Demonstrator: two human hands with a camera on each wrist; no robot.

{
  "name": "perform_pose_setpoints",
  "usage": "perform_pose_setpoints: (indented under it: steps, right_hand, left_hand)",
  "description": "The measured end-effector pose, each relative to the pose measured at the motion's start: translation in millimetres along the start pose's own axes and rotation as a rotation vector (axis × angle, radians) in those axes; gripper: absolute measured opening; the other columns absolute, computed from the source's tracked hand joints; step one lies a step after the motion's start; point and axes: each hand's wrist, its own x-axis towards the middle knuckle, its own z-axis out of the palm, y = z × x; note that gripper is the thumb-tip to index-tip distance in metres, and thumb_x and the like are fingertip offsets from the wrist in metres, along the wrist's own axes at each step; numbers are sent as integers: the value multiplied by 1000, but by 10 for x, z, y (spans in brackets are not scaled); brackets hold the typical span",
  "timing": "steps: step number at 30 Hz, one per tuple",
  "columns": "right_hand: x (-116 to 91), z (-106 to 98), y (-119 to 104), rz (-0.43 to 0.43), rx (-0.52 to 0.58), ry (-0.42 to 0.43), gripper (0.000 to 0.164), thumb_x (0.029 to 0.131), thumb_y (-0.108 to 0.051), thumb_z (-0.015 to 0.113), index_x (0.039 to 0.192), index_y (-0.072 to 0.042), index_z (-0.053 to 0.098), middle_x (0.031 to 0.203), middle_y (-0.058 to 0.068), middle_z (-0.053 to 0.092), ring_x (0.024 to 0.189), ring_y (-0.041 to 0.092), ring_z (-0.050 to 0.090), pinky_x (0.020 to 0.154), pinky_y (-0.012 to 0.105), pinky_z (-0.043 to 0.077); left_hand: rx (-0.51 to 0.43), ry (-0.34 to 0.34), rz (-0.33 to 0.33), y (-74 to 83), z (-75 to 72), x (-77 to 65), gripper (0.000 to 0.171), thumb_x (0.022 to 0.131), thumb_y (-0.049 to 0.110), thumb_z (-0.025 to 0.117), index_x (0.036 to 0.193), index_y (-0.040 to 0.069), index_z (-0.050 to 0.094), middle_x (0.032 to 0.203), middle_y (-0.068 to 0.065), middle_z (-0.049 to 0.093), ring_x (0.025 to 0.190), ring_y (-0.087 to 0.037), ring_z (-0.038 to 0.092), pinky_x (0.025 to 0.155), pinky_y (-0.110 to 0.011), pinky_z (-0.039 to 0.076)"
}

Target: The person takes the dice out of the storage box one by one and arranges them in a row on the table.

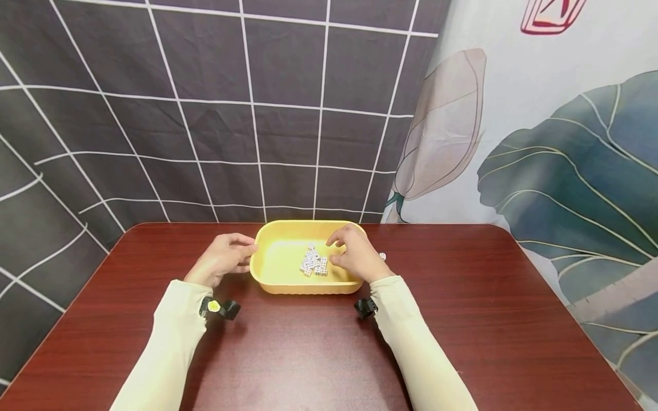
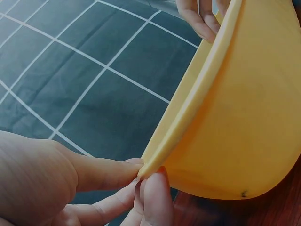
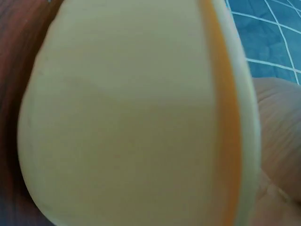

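Left hand: the left hand (image 1: 222,260) is pinching the left rim of the yellow tub (image 1: 267,274). In the left wrist view the fingertips (image 2: 141,181) are closing on the thin edge (image 2: 188,113).
Right hand: the right hand (image 1: 354,253) is reaching over the right side of the tub, with its fingers curling down near the dice (image 1: 314,261). I cannot tell if it is pinching a die or only touching the tub.
Tub: it is sitting on the dark red table (image 1: 462,319), near the far edge, between the two hands.
Dice: the small white dice are lying in a little pile inside the tub, toward the right.
One more bit: a tiny white thing (image 1: 382,256) is lying on the table just right of the right hand. It may be a die.
Doing it well: I think the left hand should be holding the rim still, so the tub is not sliding. The right hand should be moving slowly and picking gently, so the pile is not scattering.
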Motion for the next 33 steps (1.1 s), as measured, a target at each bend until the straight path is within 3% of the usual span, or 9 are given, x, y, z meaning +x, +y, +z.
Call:
perform_pose_setpoints:
  steps: [13,21,29,33]
  right_hand:
    - [49,172,-50,77,-111,-31,26,76,3,78,101,-3,76,103,14,62,95,25,55,86,36,50]
    - [69,235,-50,118,-176,-81,32,76,6,72,104,-7,79,108,12,65,103,26,56,92,37,50]
    - [60,233,-79,146,-189,-92,19,79,1,73,92,-13,77,103,8,62,100,24,54,86,34,49]
    - [65,255,-59,144,-208,-98,18,80,-3,76,94,-14,78,105,8,63,101,23,54,86,33,49]
  left_hand:
    - [-6,-6,2,6,-9,3,41,101,10,60,134,-10,48,91,-1,69,76,-8,65,66,-20,60]
    - [-1,-4,-1,9,0,5,40,101,10,61,133,-10,49,90,-1,68,76,-8,65,65,-19,59]
    - [11,-1,7,7,3,4,39,101,10,60,133,-10,48,93,-2,68,76,-8,64,65,-19,59]
    - [21,2,6,-1,6,-4,40,101,10,59,134,-10,48,97,-5,68,77,-9,64,65,-20,60]
